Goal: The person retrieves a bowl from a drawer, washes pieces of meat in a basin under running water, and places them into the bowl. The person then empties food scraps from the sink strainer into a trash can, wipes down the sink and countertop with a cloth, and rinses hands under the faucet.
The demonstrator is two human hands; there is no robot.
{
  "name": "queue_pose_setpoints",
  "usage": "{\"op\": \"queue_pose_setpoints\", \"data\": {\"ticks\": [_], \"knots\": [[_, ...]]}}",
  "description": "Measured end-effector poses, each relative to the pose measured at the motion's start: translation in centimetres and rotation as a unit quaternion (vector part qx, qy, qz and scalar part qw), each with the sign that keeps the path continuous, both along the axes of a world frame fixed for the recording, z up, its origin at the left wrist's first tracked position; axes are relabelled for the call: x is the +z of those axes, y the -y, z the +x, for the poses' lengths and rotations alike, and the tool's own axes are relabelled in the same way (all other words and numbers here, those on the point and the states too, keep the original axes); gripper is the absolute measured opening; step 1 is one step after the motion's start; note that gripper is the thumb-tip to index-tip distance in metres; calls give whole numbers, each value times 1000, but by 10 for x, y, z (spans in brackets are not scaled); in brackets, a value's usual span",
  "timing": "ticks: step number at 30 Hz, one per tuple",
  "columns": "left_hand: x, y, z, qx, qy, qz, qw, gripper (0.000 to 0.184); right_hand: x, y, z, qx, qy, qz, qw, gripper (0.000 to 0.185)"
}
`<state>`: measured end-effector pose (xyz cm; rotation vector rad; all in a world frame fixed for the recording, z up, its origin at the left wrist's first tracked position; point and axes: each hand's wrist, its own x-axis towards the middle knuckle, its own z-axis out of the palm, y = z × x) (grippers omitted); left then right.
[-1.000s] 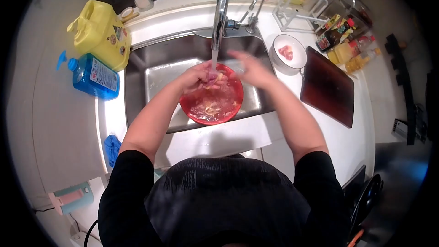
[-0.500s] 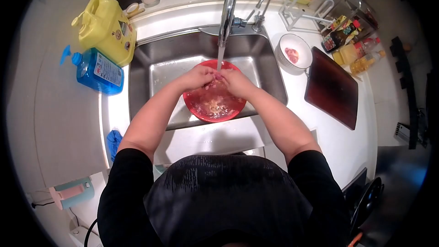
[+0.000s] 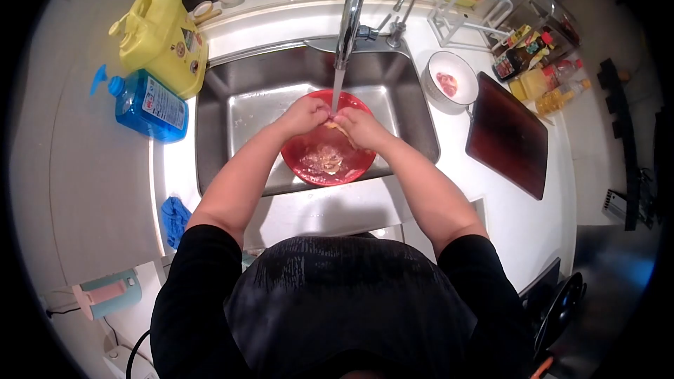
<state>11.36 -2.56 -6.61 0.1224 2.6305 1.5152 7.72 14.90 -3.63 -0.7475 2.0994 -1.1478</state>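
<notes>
My left hand (image 3: 306, 114) and my right hand (image 3: 364, 128) meet over a red basin (image 3: 295, 158) in the sink. Between them, their closed fingers pinch a small pinkish-yellow piece of what looks like raw meat (image 3: 340, 126), mostly hidden by the fingers. Water runs from the chrome faucet (image 3: 349, 21) onto the fingertips and into the basin. Pale yellowish pieces (image 3: 330, 162) lie in the basin's water, too blurred to name.
The steel sink (image 3: 256, 102) surrounds the basin. At right stand a white bowl (image 3: 460, 70) holding reddish meat and a dark cutting board (image 3: 507, 137). A yellow jug (image 3: 165, 45) and blue soap bottle (image 3: 149, 107) are at left; a blue cloth (image 3: 174, 221) lies below.
A yellowish part of the held piece now shows below the fingers. Both hands have stayed under the running water, with only a slight shift of the fingers.
</notes>
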Motion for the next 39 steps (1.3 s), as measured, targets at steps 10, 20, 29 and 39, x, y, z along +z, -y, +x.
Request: {"op": "queue_pose_setpoints", "data": {"ticks": [10,20,29,39], "knots": [[-37,-9,-12,42,-40,-44,997,21,-2,9,7,-26,-173,108,979,29],[-64,7,-20,47,131,-75,987,24,-25,-3,-27,-120,49,10,992,25],[20,-18,5,52,36,216,974,36,-47,30,-22,-274,569,-332,701,23],[-9,-2,6,297,208,522,772,24,-27,45,-11,-259,498,-322,762,19]]}}
